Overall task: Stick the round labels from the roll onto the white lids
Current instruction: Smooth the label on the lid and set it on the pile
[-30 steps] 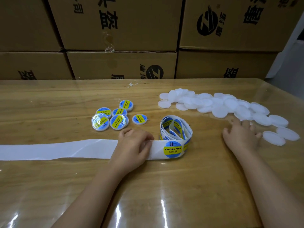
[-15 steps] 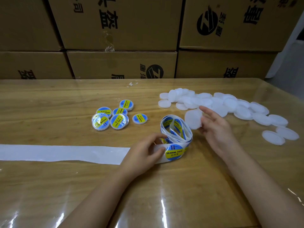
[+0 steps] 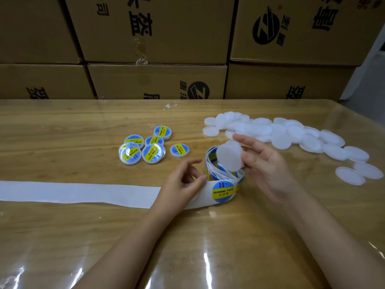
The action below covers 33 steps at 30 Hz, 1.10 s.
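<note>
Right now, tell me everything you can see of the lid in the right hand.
The lid is a plain white disc, frosted plastic by the look, with no label on the face that shows. The right hand holds it by the edge, thumb at its right rim and a finger over its top. It is lifted and tilted up, flat face toward the camera, just above the roll. Whether it touches the roll cannot be told.
</note>
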Available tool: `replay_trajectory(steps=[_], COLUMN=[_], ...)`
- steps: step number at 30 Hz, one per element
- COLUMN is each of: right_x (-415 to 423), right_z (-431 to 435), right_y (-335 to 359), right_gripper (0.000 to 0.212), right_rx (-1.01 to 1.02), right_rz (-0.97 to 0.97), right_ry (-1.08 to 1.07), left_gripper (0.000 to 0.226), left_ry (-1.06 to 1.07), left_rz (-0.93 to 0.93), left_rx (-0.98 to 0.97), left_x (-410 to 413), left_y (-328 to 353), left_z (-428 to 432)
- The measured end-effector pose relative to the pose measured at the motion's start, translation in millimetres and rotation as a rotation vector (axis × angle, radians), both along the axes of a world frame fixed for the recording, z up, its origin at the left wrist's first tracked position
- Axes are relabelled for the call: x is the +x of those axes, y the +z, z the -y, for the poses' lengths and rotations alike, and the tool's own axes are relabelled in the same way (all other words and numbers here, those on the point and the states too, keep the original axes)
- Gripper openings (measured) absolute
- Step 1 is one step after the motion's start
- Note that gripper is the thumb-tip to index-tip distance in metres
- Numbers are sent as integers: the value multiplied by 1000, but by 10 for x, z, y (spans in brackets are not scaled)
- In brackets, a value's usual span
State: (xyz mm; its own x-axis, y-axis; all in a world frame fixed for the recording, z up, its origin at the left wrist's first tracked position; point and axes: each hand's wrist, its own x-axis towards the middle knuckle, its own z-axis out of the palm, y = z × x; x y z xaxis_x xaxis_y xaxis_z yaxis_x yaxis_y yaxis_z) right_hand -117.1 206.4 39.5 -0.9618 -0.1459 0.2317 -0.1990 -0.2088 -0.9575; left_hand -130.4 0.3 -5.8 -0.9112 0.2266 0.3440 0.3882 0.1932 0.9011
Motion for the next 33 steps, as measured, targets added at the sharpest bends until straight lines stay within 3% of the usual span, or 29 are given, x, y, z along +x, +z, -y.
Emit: replay_trajectory(steps=[5, 9, 14, 19, 21, 26, 30, 33], right_x=[92, 91, 28, -24, -16, 26, 49, 69], right_z=[247, 283, 180, 108, 128, 174, 184, 167], right_y=[-50, -57, -55, -85, -103, -114, -35, 21], right_gripper=[35, 33, 27, 37, 39, 38, 39, 38], right_rx=[121, 99, 12, 59, 126, 175, 73, -3], right_rz=[-68, -60, -49, -48, -74, -89, -16, 27], right_ry=[49, 28, -148, -282, -295, -237, -169, -78], left_gripper=[35, 17, 12, 5, 18, 32, 28, 16], left_ry=[-78, -45, 4, 290, 341, 499, 325, 113], left_rz=[-29, 71, 119, 145, 130, -115, -337, -265], left_rx=[54, 139, 149, -232, -367, -638, -349, -152], left_x=[5, -40, -98, -192, -199, -158, -45, 93], left_y=[55, 59, 59, -33, -62, -55, 96, 175], left_z=[6, 48, 127, 240, 226, 197, 109, -3])
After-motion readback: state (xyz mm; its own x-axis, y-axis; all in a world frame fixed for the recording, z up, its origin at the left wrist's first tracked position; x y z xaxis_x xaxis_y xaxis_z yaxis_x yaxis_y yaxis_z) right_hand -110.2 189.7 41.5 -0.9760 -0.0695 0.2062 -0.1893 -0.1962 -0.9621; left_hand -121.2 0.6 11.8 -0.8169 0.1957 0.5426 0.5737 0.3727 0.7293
